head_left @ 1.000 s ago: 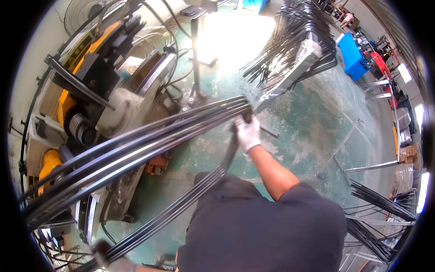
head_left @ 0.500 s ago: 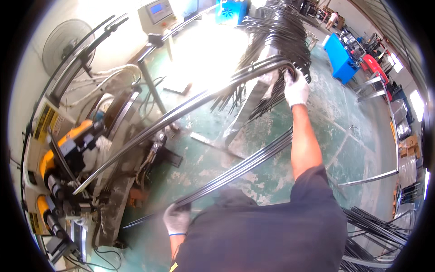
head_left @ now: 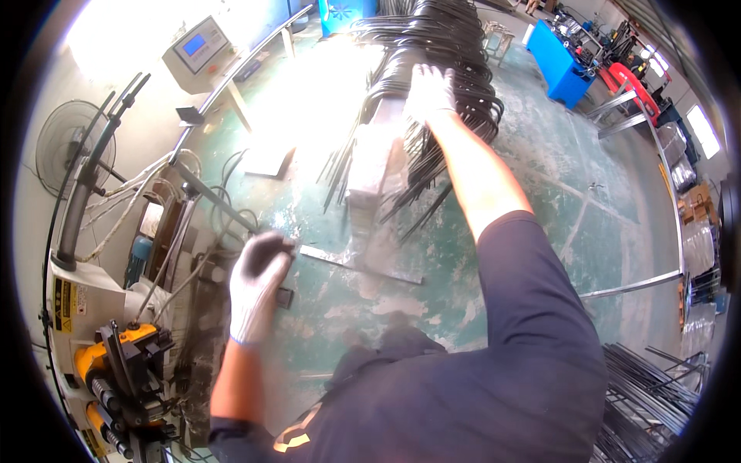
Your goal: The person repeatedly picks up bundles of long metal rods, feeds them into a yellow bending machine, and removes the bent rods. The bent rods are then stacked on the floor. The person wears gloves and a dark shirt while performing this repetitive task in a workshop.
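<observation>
Both my hands wear white gloves with dark palms. My right hand (head_left: 430, 94) reaches forward to the near end of a pile of black bent metal rods (head_left: 436, 38), fingers stretched out and holding nothing. The pile hangs in many layers over a metal stand (head_left: 370, 174), with rod ends pointing down toward the floor. My left hand (head_left: 258, 282) is raised left of the stand, near the machine. Its fingers are loosely bent and slightly blurred, with nothing visible in them.
A yellow-and-black bending machine (head_left: 116, 363) stands at left, with a fan (head_left: 76, 147) and a control box (head_left: 197, 54) beyond. Hoses run beside it. A flat metal bar (head_left: 359, 266) lies low at the stand's foot. More black rods (head_left: 648, 393) lie at lower right.
The bent rods I held in both hands have left them; the right hand has let go at the pile. My left hand has moved up and forward. The view has shifted.
</observation>
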{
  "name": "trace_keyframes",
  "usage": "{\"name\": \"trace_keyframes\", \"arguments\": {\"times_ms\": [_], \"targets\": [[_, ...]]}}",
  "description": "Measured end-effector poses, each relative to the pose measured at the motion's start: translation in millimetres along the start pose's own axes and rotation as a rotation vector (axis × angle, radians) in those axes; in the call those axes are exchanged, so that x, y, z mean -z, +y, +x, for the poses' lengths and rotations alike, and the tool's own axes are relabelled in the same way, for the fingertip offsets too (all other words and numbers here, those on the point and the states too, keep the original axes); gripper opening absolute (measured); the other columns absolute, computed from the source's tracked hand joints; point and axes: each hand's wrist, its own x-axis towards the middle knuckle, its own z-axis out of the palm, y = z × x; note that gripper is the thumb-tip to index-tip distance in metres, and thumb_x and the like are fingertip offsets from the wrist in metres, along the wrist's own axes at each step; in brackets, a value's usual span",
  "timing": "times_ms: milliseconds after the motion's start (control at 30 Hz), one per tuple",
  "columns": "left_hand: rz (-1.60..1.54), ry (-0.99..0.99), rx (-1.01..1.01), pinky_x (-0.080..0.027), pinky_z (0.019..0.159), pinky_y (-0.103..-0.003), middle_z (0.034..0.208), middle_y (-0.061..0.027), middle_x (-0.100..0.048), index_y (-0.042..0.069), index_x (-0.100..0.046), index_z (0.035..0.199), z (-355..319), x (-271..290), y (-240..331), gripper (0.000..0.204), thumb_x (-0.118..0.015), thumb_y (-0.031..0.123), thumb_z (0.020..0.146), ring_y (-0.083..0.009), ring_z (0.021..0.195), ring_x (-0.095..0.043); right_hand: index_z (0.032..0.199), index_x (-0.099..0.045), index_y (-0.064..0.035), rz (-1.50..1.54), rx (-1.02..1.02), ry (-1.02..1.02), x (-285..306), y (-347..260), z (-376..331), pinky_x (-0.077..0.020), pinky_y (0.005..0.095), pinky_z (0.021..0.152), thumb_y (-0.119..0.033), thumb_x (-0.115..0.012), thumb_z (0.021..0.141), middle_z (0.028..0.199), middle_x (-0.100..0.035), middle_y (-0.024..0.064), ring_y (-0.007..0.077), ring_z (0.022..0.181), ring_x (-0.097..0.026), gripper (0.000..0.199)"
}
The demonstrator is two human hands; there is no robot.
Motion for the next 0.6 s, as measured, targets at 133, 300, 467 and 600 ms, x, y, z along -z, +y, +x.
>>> {"name": "trace_keyframes", "arguments": {"times_ms": [133, 300, 467, 600], "targets": [[0.428, -0.069, -0.367, -0.051, 0.100, -0.035, 0.120, -0.0140, -0.069, -0.003, -0.059, 0.131, 77, -88, 51, 0.043, -0.069, 0.004, 0.090, -0.0219, 0.112, -0.065, 0.157, -0.036, 0.0005, -0.040, -0.003, 0.003, 8, 12, 36, -0.0249, 0.0542, 0.123, -0.024, -0.042, 0.102, 0.159, -0.042, 0.0186, 0.0347, 0.145, -0.042, 0.060], [1.182, -0.069, -0.845, -0.046, 0.108, -0.046, 0.145, -0.0228, -0.055, 0.003, -0.051, 0.144, 205, -201, 84, 0.065, -0.072, 0.012, 0.083, -0.0437, 0.129, -0.055, 0.156, -0.037, 0.0005, 0.129, 0.082, 0.006, -6, 35, 58, -0.0372, 0.0559, 0.113, -0.022, -0.044, 0.101, 0.157, -0.043, 0.0207, 0.0401, 0.138, -0.047, 0.059], [1.528, -0.055, -0.665, -0.039, 0.115, -0.050, 0.155, -0.0236, -0.045, 0.004, -0.044, 0.151, 341, -288, 42, 0.085, -0.079, 0.027, 0.077, -0.0397, 0.139, -0.046, 0.157, -0.038, -0.0004, 0.105, 0.269, 0.093, -36, 97, 67, -0.0158, 0.0573, 0.126, -0.024, -0.034, 0.103, 0.163, -0.038, 0.0216, 0.0394, 0.152, -0.033, 0.059], [1.667, -0.100, -0.742, -0.036, 0.117, -0.051, 0.157, -0.0224, -0.044, 0.004, -0.043, 0.152, 426, -357, 41, 0.082, -0.073, 0.016, 0.078, -0.0411, 0.142, -0.043, 0.154, -0.043, -0.0008, 0.237, 0.335, 0.237, -82, 121, 108, -0.0182, 0.0567, 0.126, -0.022, -0.036, 0.103, 0.159, -0.044, 0.0205, 0.0385, 0.149, -0.039, 0.057]]}}
